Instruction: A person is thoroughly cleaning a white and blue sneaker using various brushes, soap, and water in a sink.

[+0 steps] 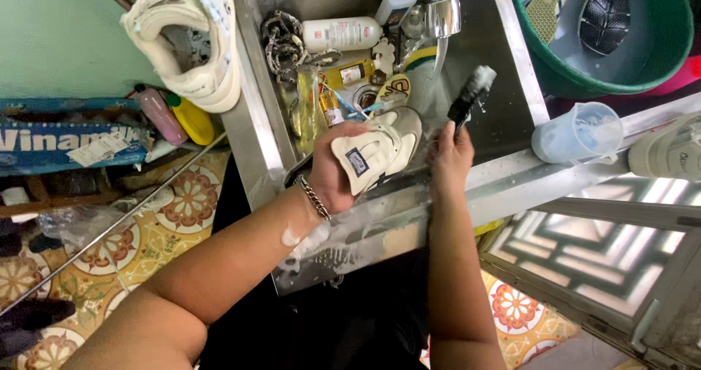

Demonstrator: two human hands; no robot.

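Note:
My left hand [332, 174] grips a cream sneaker [380, 147] over the steel sink [504, 107], tongue side up, with a dark label on the tongue. My right hand [451, 158] holds a black-handled brush [471, 92], its soapy bristles raised under the tap [442, 12], where a thin stream of water runs. Foam clings to my left forearm, and a chain bracelet sits on that wrist.
Bottles, a white tube [341, 32] and laces [281, 41] crowd the back of the sink. Another cream sneaker [191, 37] rests on the sink's left rim. A clear plastic cup [577, 132] stands on the right rim, beside a green basin [606, 41] holding insoles and another shoe [668, 151].

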